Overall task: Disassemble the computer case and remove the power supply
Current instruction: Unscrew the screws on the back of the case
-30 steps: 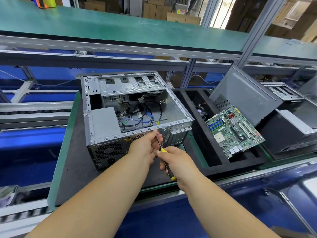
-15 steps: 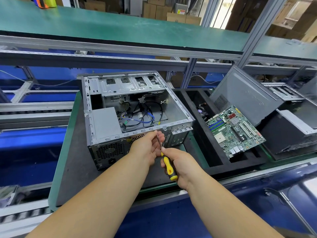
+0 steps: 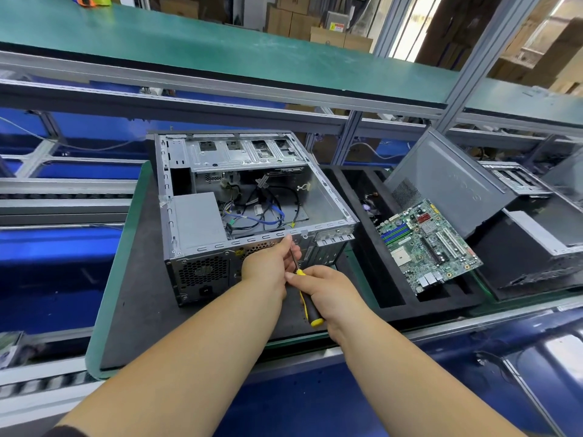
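From the head camera, your right hand (image 3: 328, 291) is wrapped around the yellow-and-black handle of the screwdriver (image 3: 307, 302), whose thin shaft runs up and away from that hand to the back panel of the computer case (image 3: 328, 203). Your left hand (image 3: 268, 266) sits just beside it, fingers curled and pinching at the shaft near the tip; whether the tip is seated in a screw you cannot tell, since that hand hides it. The power supply (image 3: 197, 220) lies inside the case, up and to the left of your left hand, its vented face just left of your knuckles. A tangle of cables (image 3: 268, 209) lies directly beyond your fingertips. Well off to the right of your right hand, a circuit board (image 3: 426, 244) rests in a black foam tray (image 3: 391, 307), and the case stands on a dark mat on the desk (image 3: 132, 310). The risk now seems to be the tip slipping: push at an angle and it could cam out, chew the screw head or jab your steadying fingers. A loosened screw might also drop into the case among the cables if your left hand lets go too early.
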Demonstrator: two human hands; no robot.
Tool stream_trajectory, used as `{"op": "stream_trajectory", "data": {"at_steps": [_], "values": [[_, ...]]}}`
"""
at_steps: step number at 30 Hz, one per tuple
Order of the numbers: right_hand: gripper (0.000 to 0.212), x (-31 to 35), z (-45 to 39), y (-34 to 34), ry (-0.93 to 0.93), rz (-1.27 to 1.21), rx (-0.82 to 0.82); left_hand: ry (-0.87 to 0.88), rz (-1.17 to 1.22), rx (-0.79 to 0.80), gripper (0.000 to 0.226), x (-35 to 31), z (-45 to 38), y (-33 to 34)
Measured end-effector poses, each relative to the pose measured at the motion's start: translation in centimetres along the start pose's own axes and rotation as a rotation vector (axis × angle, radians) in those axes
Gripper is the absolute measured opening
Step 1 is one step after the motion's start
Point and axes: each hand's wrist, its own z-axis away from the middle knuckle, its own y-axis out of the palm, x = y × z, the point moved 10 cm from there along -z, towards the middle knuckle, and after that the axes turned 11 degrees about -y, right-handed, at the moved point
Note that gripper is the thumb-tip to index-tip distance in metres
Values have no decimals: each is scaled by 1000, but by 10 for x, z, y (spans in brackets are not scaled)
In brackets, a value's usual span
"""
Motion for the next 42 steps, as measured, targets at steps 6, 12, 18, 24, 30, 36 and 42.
{"op": "stream_trajectory", "data": {"at_steps": [6,12,18,24,30,36,42], "values": [[24,-10,7,4,164,-105,-17,-39,-18,42,20,3,4,3],[18,3,7,-4,42,118,28,-49,-11,68,19,1,9,2],[21,5,2,-15,-126,325,118,0,-1,27,18,-5,14,-6],[19,1,-13,-55,-118,35,72,27,-218,-21,30,16,19,15],[9,16,-32,-102,-225,-15,98,174,-524,73,32,38,26,66],[4,11,-49,-140,-286,4,121,288,-726,88,23,57,21,108],[7,-10,-73,-183,-313,155,95,156,-698,82,23,92,0,124]]}}
